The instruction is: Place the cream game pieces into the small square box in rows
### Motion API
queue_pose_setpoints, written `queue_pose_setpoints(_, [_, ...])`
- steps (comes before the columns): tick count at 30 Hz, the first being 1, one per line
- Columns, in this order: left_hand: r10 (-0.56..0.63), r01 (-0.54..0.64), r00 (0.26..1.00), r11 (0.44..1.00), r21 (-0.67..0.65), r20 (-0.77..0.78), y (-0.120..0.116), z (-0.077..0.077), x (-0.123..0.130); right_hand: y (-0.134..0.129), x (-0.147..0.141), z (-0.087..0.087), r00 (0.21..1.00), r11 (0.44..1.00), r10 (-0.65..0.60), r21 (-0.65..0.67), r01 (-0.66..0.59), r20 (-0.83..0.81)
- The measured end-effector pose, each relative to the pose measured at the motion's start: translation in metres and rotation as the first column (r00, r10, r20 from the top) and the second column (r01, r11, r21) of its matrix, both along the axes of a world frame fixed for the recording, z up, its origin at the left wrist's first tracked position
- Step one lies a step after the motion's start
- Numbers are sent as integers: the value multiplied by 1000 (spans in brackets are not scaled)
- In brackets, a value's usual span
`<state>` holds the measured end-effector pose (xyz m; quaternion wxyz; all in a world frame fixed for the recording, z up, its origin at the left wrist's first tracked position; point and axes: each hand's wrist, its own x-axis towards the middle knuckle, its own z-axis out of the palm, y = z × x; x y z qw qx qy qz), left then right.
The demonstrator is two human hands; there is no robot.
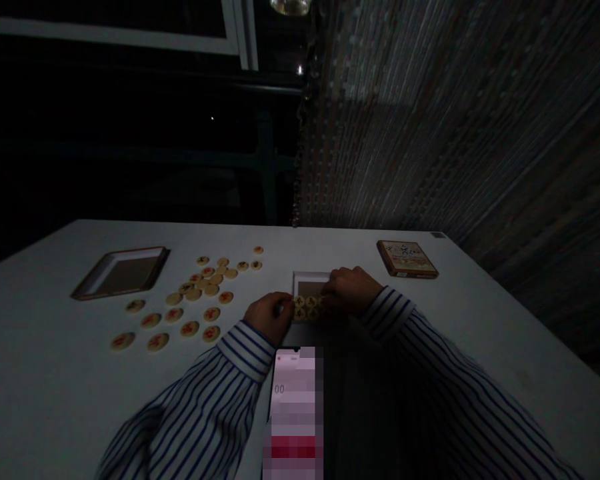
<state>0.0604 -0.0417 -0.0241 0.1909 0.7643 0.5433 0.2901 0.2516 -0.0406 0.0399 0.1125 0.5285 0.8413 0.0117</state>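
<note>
A small open box (300, 276) with a white rim lies in front of me. Round wooden Chinese chess pieces (311, 302) with dark characters are set in rows in its near part. My left hand (270, 316) is closed at the box's left side, thumb and forefinger pinched against its edge. Over the box's right part is my right hand (351, 291), its fingers curled down onto the pieces there; what lies under its fingertips is hidden. More Chinese chess pieces (189, 329), several with red characters, lie scattered on the table to the left.
A shallow open box part (119, 272) lies at the far left of the white table (55, 373). The printed box (409, 259) is at the back right. A lit phone (294, 400) lies between my forearms. Behind the table hangs a string curtain (380, 147). The room is dark.
</note>
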Motion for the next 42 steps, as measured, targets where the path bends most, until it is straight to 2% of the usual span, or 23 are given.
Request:
queue_pose_setpoints(6, [43, -43, 999, 999, 27, 5, 0, -2, 3, -1, -3, -1, 1000, 1000, 5, -2, -5, 19])
queue_pose_setpoints(11, [-1, 1, 1000, 1000, 14, -8, -1, 1, 2, 0, -4, 0, 1000, 1000, 0, -23, 1, 17])
queue_pose_setpoints(16, [41, -41, 999, 999, 4, 4, -1, 1, 3, 0, -4, 1, 1000, 1000, -1, -29, 1, 6])
queue_pose_setpoints(22, [-14, 14, 1000, 1000, 0, -11, -1, 2, 1, 1, -2, -2, 1000, 1000, 20, -14, -20, -4])
queue_pose_setpoints(42, [-26, 26, 999, 1000, 0, -23, -1, 3, 0, 1, -3, -1, 1000, 1000, 0, -23, 1, 12])
